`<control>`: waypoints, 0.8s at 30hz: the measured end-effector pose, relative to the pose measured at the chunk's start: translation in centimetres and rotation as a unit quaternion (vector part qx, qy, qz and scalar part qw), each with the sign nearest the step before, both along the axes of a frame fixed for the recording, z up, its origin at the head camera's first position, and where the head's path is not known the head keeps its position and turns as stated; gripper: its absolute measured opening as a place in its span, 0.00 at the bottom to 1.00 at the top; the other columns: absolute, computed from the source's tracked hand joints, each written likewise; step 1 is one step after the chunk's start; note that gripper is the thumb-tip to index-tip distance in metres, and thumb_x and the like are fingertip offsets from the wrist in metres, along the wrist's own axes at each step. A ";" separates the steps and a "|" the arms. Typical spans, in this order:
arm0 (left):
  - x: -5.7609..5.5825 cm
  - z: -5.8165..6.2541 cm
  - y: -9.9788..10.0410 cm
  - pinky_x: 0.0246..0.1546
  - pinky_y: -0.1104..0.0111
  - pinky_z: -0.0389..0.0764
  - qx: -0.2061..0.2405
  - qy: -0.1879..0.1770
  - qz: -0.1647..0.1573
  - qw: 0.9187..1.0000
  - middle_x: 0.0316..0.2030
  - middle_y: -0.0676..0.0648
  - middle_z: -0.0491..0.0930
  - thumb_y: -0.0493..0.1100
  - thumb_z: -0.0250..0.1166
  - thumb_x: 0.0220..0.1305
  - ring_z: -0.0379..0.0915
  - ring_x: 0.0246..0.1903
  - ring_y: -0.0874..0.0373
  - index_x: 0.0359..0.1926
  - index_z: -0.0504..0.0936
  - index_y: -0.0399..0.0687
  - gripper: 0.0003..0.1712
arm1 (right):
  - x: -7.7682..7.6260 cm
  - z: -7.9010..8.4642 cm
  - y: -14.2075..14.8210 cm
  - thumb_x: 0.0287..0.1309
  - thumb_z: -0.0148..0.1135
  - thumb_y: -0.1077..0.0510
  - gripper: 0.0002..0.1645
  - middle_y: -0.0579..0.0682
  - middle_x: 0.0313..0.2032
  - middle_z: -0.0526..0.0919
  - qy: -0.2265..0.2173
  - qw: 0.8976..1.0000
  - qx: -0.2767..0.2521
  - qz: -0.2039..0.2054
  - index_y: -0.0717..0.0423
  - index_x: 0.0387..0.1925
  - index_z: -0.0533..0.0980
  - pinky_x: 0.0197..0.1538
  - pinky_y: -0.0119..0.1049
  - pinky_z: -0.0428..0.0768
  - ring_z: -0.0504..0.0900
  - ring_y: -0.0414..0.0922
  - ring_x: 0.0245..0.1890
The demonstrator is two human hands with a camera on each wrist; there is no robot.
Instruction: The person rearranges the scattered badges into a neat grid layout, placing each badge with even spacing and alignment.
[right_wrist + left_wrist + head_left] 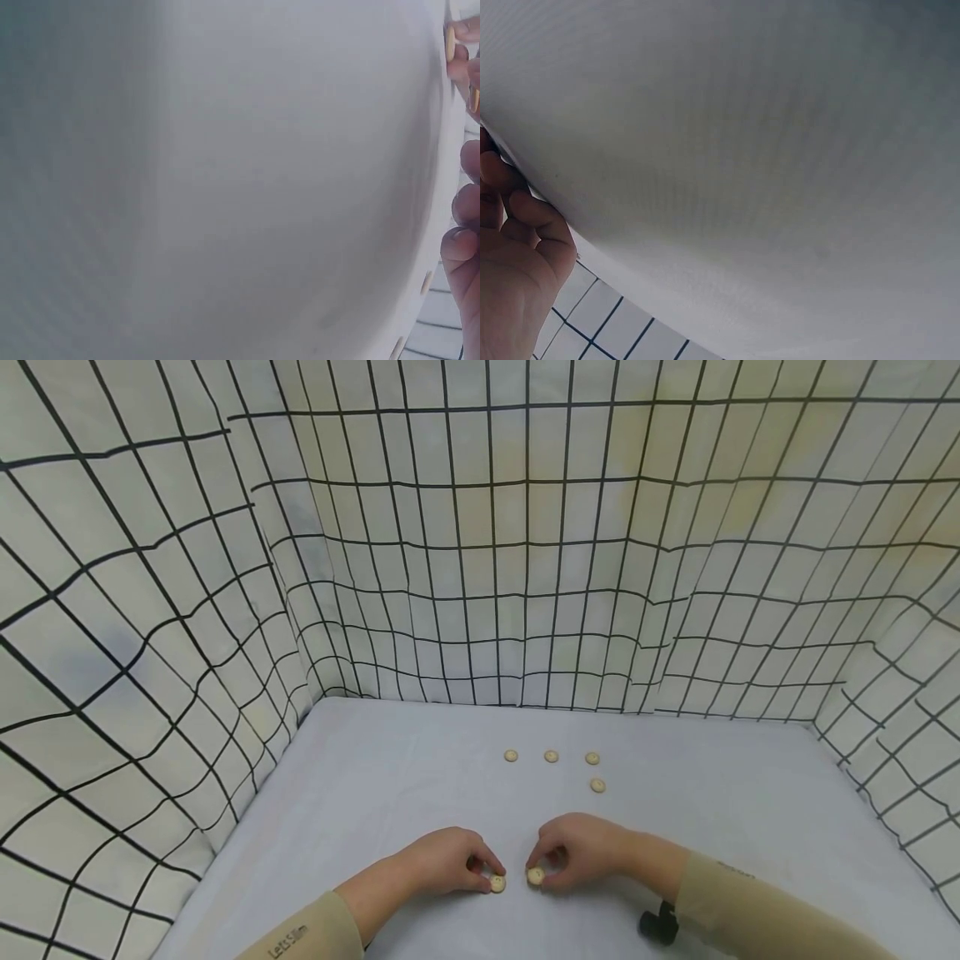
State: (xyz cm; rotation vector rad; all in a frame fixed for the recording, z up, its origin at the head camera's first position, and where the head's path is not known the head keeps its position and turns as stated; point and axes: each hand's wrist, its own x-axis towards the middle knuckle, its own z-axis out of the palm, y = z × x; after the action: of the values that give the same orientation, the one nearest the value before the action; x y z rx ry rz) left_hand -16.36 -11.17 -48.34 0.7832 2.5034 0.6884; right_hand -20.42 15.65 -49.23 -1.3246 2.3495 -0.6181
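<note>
Near the front of the white table [405, 760], my left hand [448, 862] pinches a round, pale wooden button [497, 883] between thumb and forefinger. Just to its right, my right hand [579, 852] has another such button [535, 877] between its thumb and fingertips. A small gap separates the two buttons. In the left wrist view the curled fingers [541, 221] show at the left edge, with the button out of sight. At the right edge of the right wrist view, the left hand's button [450, 43] appears tilted on edge.
Farther back lie more buttons: a left one [511, 755], a middle one [551, 756], a right one [592, 758], and one [597, 785] just in front of that. A black device [658, 925] sits under the right wrist. White cloth walls with black grid lines [525, 568] surround the table.
</note>
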 end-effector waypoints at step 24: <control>-0.1 -0.4 0.1 0.33 0.73 0.71 0.003 0.004 -0.006 1.000 0.26 0.65 0.74 0.50 0.73 0.58 0.68 0.28 0.71 0.42 0.89 0.67 0.10 | -5.2 0.5 2.7 0.55 0.72 0.46 0.11 0.34 0.27 0.76 0.023 0.981 0.030 -0.190 0.33 0.42 0.85 0.36 0.35 0.75 0.74 0.36 0.31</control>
State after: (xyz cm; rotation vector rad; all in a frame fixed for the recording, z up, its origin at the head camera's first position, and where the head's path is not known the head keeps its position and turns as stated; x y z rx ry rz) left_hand -16.46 -11.07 -48.72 0.8037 2.5035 0.6916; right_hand -25.65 18.38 -48.78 -0.8748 2.6615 -0.6213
